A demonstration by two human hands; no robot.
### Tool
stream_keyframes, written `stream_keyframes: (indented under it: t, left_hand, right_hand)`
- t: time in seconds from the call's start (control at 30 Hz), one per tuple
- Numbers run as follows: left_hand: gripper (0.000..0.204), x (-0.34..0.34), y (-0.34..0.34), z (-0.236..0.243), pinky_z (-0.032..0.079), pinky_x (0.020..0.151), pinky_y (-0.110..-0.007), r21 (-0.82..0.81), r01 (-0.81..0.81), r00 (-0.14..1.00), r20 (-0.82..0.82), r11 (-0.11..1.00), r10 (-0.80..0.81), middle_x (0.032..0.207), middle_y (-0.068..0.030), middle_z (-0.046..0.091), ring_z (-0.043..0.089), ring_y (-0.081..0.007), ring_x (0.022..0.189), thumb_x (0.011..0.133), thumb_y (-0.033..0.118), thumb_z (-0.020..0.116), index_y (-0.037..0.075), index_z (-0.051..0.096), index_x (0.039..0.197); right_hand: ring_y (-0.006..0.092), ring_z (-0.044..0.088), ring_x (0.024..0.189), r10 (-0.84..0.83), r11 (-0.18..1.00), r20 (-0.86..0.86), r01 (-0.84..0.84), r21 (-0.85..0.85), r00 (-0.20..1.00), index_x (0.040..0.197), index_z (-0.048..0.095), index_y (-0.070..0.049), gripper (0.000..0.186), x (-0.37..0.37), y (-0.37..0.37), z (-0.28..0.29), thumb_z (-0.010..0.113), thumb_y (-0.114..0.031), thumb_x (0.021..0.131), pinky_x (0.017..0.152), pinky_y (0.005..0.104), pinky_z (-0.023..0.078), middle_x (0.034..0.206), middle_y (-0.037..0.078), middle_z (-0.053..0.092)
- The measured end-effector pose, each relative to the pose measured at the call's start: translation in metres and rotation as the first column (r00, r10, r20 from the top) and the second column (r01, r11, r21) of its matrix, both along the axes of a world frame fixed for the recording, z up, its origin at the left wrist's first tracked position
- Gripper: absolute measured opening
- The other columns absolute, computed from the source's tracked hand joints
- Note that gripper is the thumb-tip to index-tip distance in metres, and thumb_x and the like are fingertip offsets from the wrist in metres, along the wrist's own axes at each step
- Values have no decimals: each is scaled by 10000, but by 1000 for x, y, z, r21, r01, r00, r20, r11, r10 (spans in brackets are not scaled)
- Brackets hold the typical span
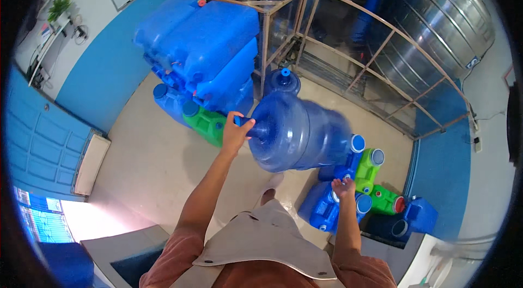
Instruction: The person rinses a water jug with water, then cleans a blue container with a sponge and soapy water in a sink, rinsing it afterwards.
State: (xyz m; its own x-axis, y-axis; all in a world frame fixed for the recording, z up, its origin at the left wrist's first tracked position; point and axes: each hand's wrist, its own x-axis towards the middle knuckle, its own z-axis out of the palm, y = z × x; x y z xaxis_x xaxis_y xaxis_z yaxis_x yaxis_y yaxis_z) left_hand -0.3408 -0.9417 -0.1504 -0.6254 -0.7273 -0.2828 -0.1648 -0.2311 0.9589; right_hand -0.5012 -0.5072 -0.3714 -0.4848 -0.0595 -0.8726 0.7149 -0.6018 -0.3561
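Note:
My left hand [238, 131] is closed on the neck of a large translucent blue water bottle [299, 131], which lies tilted sideways in the air with its neck toward the left. My right hand [343, 186] is a little below the bottle's right end, palm up with loosely curled fingers apart, over blue jugs [318, 206]; whether it touches one is unclear. Just right of them stand a light green jug [369, 171], a darker green jug [387, 201] and more blue containers [419, 217]. Left of the bottle is a green jug [204, 124].
Large blue containers [193, 43] are stacked at the back left, and a smaller round bottle [283, 83] stands behind mine. A metal frame [370, 21] fences steel tanks [436, 21]. A door [43, 141] is on the left. Pale floor [131, 162] shows around me, with grey counters [125, 239] beside me.

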Motion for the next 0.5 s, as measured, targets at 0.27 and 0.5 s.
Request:
stream_keyframes:
  t: [0.27, 0.5]
  left_hand:
    - [450, -184, -47, -183, 473, 738, -444, -623, 428, 835, 550, 655, -24, 1022, -168, 459, 550, -358, 891, 709, 261, 692, 113, 450, 1058]
    - [468, -258, -107, -324, 461, 798, -447, -618, 595, 695, 716, 514, 58, 1087, -199, 425, 502, -401, 954, 737, 250, 665, 95, 438, 1116]
  right_hand:
    - [260, 565, 716, 338, 941, -4, -338, 13, 941, 1007, 482, -65, 205, -83, -92, -49, 472, -200, 853, 656, 393, 483, 821, 111, 566]
    - [290, 544, 919, 638, 760, -16, -626, 178, 770, 1094, 482, -55, 315, -146, -129, -90, 496, -263, 858, 794, 401, 465, 1049, 142, 543]
